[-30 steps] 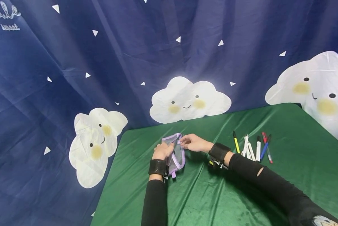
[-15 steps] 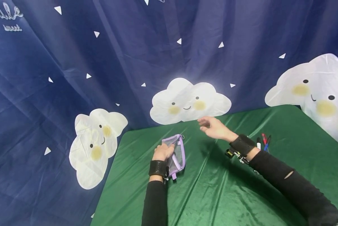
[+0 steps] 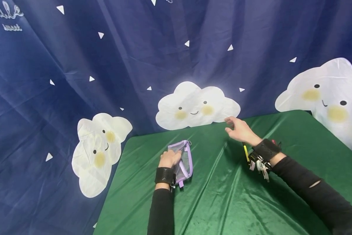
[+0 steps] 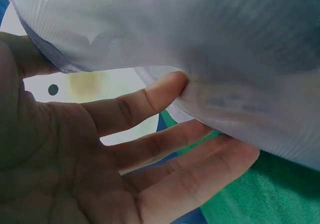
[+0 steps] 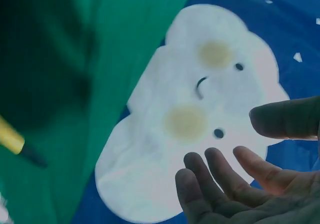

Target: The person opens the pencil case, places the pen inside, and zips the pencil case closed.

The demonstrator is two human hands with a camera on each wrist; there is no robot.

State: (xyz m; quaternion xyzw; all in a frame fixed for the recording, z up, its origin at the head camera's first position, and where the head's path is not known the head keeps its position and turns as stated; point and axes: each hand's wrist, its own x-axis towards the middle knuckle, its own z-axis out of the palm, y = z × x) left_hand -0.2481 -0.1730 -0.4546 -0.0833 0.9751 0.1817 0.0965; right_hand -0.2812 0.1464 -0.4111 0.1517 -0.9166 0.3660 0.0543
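Note:
A mesh pencil pouch [image 3: 186, 160] with lilac edging and a zip lies toward the left of the green table. My left hand [image 3: 168, 159] holds it at its left side. In the left wrist view, the pale mesh of the pouch [image 4: 225, 48] sits between the thumb and the fingers [image 4: 190, 179], whose tips touch its lower side. My right hand [image 3: 241, 130] is raised over the far part of the table, holding nothing, its fingers loosely bent and spread from the thumb. Below it lies a yellow marker [image 3: 246, 152], also in the right wrist view.
Beside the yellow marker, several white pens [image 3: 265, 174] show partly under the right wrist strap [image 3: 267, 150]. A red pen tip [image 3: 273, 141] peeks out behind that strap. A blue curtain with clouds [image 3: 198, 106] hangs behind the green table [image 3: 211, 202].
My right hand has left the pouch's zip end and moved right, up toward the pens, which its forearm now partly covers. The left hand stays on the pouch.

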